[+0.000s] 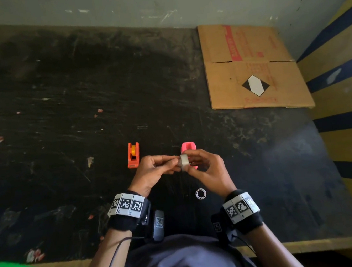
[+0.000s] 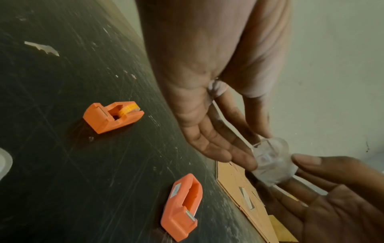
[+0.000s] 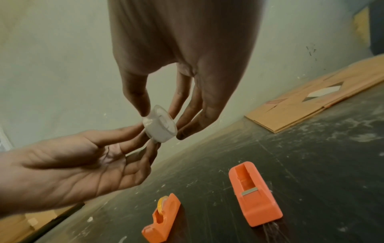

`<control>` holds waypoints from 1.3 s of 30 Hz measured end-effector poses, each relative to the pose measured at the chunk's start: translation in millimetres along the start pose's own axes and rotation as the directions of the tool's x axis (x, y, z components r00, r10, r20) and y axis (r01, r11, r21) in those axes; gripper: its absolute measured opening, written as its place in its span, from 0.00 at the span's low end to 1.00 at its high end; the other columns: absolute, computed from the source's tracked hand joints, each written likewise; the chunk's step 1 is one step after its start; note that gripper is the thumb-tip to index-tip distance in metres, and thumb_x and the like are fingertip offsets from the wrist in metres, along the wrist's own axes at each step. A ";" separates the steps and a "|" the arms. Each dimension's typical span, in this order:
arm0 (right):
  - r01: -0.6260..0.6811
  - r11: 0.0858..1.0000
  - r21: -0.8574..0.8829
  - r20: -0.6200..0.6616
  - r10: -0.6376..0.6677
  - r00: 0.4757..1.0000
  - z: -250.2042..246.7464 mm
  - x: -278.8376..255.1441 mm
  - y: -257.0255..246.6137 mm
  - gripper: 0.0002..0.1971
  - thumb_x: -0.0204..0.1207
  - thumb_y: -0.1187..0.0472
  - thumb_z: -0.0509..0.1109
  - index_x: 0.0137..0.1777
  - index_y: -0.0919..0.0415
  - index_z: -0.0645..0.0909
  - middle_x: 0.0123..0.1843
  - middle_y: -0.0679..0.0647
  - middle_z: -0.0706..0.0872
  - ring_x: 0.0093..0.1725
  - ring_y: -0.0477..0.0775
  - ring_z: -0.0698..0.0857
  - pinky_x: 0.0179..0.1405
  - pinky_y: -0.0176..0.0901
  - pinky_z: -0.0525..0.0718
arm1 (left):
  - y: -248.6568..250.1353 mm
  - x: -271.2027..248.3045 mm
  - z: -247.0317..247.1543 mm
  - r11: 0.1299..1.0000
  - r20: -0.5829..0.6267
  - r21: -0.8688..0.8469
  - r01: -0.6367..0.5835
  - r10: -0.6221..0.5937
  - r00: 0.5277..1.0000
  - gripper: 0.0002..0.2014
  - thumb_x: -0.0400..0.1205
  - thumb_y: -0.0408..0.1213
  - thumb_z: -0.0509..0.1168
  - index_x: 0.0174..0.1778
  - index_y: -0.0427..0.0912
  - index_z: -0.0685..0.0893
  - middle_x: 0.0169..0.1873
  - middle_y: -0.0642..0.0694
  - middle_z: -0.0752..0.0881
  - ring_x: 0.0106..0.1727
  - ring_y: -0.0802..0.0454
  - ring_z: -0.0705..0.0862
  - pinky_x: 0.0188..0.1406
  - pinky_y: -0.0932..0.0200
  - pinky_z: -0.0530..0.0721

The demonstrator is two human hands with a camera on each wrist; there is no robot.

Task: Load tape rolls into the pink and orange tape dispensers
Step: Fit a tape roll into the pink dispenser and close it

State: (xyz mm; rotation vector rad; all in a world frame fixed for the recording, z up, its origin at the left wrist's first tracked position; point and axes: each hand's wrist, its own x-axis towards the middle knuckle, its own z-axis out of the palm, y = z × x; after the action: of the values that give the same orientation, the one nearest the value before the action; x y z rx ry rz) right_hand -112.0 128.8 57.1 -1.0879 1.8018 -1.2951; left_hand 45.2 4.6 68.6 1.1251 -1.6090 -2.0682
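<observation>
Fingers (image 3: 143, 105) of the right hand (image 1: 209, 169) pinch a clear tape roll (image 1: 184, 162) by its rim, thumb on one side, the others opposite; I log this as a firm grasp. Left hand (image 1: 153, 170) meets the same roll from the other side, its fingertips (image 3: 133, 129) touching the roll's edge, apparently pinching at it, though I cannot tell whether they hold a loose tape end. Roll is held in the air above the tabletop (image 1: 59, 102), just over the near end of the pink tape dispenser (image 1: 188, 146), which stands on the tabletop with its cradle empty. Orange tape dispenser (image 1: 133, 155) stands to its left, apart from it, already carrying a yellow roll (image 1: 133, 150). In both wrist views the two dispensers look similarly orange; I go by the head view for colour. White ring (image 1: 200, 193) lies flat on the tabletop, nearer the front edge, below the right hand. Flattened cardboard box (image 1: 252, 66) lies at the far right corner of the tabletop, against the wall (image 1: 157, 2).
</observation>
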 end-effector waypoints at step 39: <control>-0.106 0.994 0.034 -0.201 0.110 0.973 -5.2 -2.8 -4.2 0.12 0.71 0.59 0.86 0.54 0.55 0.92 0.44 0.49 0.96 0.45 0.45 0.95 0.49 0.41 0.94 | -10.2 23.3 17.1 0.996 -0.026 -0.026 0.087 -0.088 0.996 0.15 0.78 0.36 0.76 0.60 0.41 0.88 0.53 0.41 0.94 0.54 0.46 0.91 0.54 0.52 0.85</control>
State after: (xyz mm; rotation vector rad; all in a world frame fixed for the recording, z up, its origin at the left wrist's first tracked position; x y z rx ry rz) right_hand -114.2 132.7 62.7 -0.8582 1.9605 -1.3989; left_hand 20.0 4.8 51.2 1.2301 -1.5436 -2.1119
